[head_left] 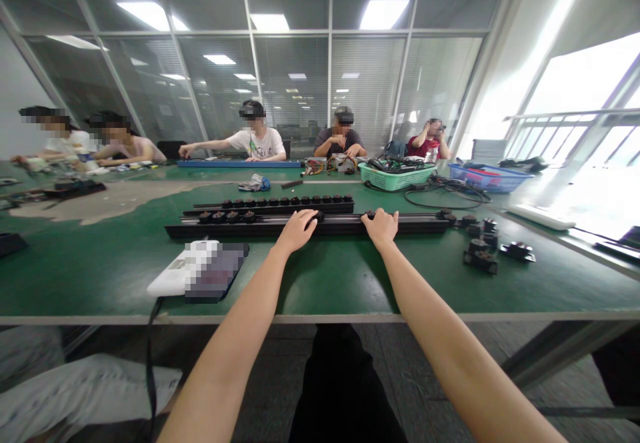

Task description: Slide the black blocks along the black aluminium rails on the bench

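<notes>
A long black rail (230, 230) lies across the green table in front of me. Several small black round parts (233, 217) sit along its left half. My left hand (297, 231) is closed around another round black part (320, 216) near the rail's middle. To the right of it, my right hand (382, 226) pinches a small black part (369, 214) on the same rail, its thumb and fingers partly hiding it. Behind lies a second black rail (270, 207) with a row of such parts along it.
Loose black parts (481, 255) lie to the right of the rail. At left front are a white object (175, 271) and a dark phone-like slab (233, 273). Farther back stand a green basket (395, 178) of cables and a blue basket (500, 180). Several people sit across the table.
</notes>
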`<action>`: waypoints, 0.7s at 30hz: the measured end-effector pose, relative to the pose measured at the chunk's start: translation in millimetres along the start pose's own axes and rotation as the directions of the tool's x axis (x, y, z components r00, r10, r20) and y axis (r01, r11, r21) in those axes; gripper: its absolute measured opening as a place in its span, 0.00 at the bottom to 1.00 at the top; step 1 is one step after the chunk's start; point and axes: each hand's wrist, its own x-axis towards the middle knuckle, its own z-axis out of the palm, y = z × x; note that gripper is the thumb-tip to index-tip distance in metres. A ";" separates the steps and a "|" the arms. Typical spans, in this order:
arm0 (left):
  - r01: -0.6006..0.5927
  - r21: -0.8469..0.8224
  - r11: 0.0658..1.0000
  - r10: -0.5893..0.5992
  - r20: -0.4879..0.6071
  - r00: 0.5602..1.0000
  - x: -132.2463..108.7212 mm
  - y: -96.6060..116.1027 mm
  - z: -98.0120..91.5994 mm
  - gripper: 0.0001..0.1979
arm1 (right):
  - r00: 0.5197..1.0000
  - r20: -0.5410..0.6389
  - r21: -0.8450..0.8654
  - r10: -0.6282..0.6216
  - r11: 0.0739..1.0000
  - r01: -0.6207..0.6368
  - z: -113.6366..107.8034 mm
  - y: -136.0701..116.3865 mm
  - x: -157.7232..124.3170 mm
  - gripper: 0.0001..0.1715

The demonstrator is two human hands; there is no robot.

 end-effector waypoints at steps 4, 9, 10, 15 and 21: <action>-0.008 -0.002 1.000 0.008 -0.009 1.000 -0.3 0.2 0.1 0.23 | 1.000 -0.022 0.032 -0.001 0.999 0.002 2.8 1.5 -1.0 0.24; -0.012 0.004 1.000 0.012 -0.016 1.000 -0.3 -2.7 1.6 0.22 | 0.997 -0.074 0.078 -0.007 0.997 0.013 3.5 4.0 -1.9 0.20; -0.012 0.005 1.000 0.012 -0.019 1.000 -0.3 -3.2 1.8 0.22 | 0.997 -0.077 0.081 -0.003 0.997 0.009 3.2 4.3 -1.9 0.20; -0.018 -0.001 1.000 0.018 -0.019 1.000 0.1 -4.1 2.0 0.22 | 0.997 -0.073 0.077 0.010 0.997 -0.004 2.0 5.2 -1.9 0.20; -0.023 -0.005 1.000 0.023 -0.026 0.999 0.5 -4.3 3.1 0.22 | 0.999 -0.030 0.054 0.042 0.998 -0.040 -0.5 4.7 -1.3 0.21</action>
